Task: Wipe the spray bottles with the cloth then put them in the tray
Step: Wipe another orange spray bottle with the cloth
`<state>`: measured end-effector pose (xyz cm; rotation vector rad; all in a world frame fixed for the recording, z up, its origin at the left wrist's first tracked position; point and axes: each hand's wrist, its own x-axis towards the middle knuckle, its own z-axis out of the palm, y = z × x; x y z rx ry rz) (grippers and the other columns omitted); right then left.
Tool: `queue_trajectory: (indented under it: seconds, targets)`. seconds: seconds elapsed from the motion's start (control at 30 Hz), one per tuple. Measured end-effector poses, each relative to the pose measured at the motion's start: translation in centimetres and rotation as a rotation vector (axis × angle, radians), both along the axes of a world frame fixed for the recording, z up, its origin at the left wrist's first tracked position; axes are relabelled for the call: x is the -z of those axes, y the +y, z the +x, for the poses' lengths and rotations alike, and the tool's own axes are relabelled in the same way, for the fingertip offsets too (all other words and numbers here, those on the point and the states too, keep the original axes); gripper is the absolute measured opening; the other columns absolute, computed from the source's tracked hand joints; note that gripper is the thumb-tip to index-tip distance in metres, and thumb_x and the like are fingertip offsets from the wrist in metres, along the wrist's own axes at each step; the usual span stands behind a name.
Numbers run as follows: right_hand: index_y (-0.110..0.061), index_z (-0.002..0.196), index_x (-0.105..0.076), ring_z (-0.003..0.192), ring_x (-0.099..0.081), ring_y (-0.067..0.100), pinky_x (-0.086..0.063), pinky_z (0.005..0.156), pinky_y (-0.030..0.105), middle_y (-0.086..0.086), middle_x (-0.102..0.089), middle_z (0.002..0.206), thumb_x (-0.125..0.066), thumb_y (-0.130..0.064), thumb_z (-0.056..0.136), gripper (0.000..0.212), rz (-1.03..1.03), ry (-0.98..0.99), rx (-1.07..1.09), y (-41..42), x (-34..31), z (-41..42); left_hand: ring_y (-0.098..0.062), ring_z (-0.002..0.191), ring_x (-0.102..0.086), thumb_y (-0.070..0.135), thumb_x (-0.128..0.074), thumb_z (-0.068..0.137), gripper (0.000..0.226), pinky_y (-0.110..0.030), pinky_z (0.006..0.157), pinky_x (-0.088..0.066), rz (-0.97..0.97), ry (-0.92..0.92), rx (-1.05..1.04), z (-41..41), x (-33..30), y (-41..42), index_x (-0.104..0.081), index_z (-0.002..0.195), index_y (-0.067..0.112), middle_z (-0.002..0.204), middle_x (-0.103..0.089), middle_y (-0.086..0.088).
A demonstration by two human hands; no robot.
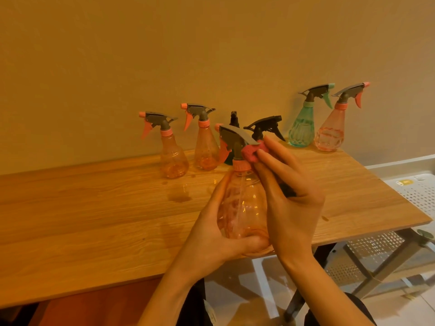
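Observation:
My left hand (213,234) grips the body of a clear pink spray bottle (242,203) held upright above the table's front edge. With straight fingers, my right hand (289,196) presses a small pink cloth (250,152) against the bottle's neck, just under its grey trigger head. Two pink bottles (173,156) (206,147) stand at the back near the wall. A dark bottle (266,128) stands behind the held one, partly hidden. At the back right stand a teal bottle (302,128) and another pink bottle (329,132). A white perforated tray (416,191) lies to the right, beyond the table.
The wooden table (94,220) has a wet patch (179,197) near its middle. A second dark bottle top (234,118) shows behind the held bottle. Metal table legs and white perforated baskets (367,252) lie below at the right.

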<state>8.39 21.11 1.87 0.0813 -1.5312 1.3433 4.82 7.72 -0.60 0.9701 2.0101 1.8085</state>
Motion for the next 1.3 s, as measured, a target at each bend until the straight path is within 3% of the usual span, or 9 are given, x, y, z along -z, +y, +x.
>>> queue_trajectory:
  seconds: [0.23, 0.33, 0.47, 0.8, 0.93, 1.0, 1.17, 1.3]
  targets:
    - [-0.001, 0.118, -0.069, 0.121, -0.063, 0.009, -0.049, 0.101, 0.021, 0.008, -0.068, 0.127, -0.072, 0.006, 0.085, 0.033, 0.022, -0.048, -0.051, 0.4, -0.6, 0.6, -0.015, 0.137, -0.053, 0.033, -0.093, 0.059, 0.115, -0.045, 0.112, -0.047, -0.017, 0.032, -0.033, -0.7, 0.3, 0.1, -0.031, 0.156, 0.035, 0.149, -0.053, 0.005]
    - [-0.002, 0.118, -0.069, 0.121, -0.063, 0.007, -0.049, 0.101, 0.021, 0.007, -0.068, 0.126, -0.074, 0.002, 0.084, 0.035, 0.111, -0.060, -0.030, 0.9, -0.8, 0.8, -0.016, 0.136, -0.054, 0.027, -0.086, 0.064, 0.108, -0.034, 0.106, -0.050, 0.016, 0.013, 0.027, -0.9, -0.1, -0.4, -0.029, 0.156, 0.031, 0.147, -0.056, 0.005]
    - [-0.002, 0.116, -0.070, 0.120, -0.063, 0.009, -0.048, 0.101, 0.020, 0.009, -0.067, 0.125, -0.074, 0.000, 0.084, 0.033, 0.181, -0.044, 0.031, 0.8, -0.8, 0.8, -0.004, 0.137, -0.050, 0.029, -0.080, 0.068, 0.103, -0.019, 0.100, -0.049, 0.036, -0.010, 0.089, -0.3, -0.6, -0.6, -0.025, 0.154, 0.037, 0.146, -0.052, 0.023]
    - [-0.002, 0.114, -0.071, 0.118, -0.063, 0.009, -0.048, 0.099, 0.019, 0.012, -0.067, 0.122, -0.074, 0.001, 0.085, 0.030, 0.278, -0.020, 0.083, 0.8, -0.8, 0.6, -0.007, 0.134, -0.054, 0.035, -0.089, 0.060, 0.102, -0.027, 0.105, -0.050, 0.056, 0.063, -0.037, -0.4, 0.0, -0.1, -0.036, 0.148, 0.044, 0.144, -0.057, 0.016]
    - [-0.002, 0.117, -0.068, 0.115, -0.065, 0.011, -0.053, 0.094, 0.023, 0.008, -0.068, 0.121, -0.071, 0.001, 0.089, 0.029, 0.200, 0.005, 0.080, 1.4, -1.9, 0.8, -0.014, 0.132, -0.057, 0.048, -0.095, 0.054, 0.113, -0.030, 0.103, -0.052, 0.085, 0.048, -0.054, -0.7, 0.0, -0.9, -0.036, 0.151, 0.041, 0.143, -0.059, 0.009]
    - [-0.002, 0.119, -0.067, 0.114, -0.066, 0.012, -0.054, 0.090, 0.020, 0.008, -0.068, 0.121, -0.069, 0.005, 0.090, 0.030, 0.187, 0.004, 0.048, 1.7, -2.7, 0.9, -0.013, 0.132, -0.057, 0.039, -0.092, 0.056, 0.112, -0.028, 0.102, -0.052, 0.068, 0.068, -0.035, -0.8, -0.1, -1.2, -0.034, 0.152, 0.040, 0.143, -0.059, 0.012]
    - [-0.008, 0.123, -0.067, 0.120, -0.062, 0.016, -0.052, 0.097, 0.030, 0.005, -0.065, 0.127, -0.063, 0.000, 0.095, 0.029, 0.556, -0.023, 0.048, 2.1, -3.8, 0.8, -0.014, 0.135, -0.054, 0.026, -0.087, 0.063, 0.103, -0.028, 0.103, -0.051, 0.072, 0.077, 0.007, -0.9, 0.2, -1.3, -0.036, 0.152, 0.035, 0.144, -0.058, 0.010]
    - [-0.014, 0.125, -0.064, 0.120, -0.061, 0.016, -0.052, 0.096, 0.032, -0.001, -0.062, 0.128, -0.060, -0.004, 0.097, 0.030, 0.614, -0.033, 0.056, 2.5, -3.8, 0.5, -0.016, 0.136, -0.054, 0.025, -0.087, 0.062, 0.104, -0.024, 0.101, -0.050, 0.088, 0.042, 0.055, -0.8, 0.1, -1.5, -0.036, 0.153, 0.032, 0.145, -0.058, 0.008]
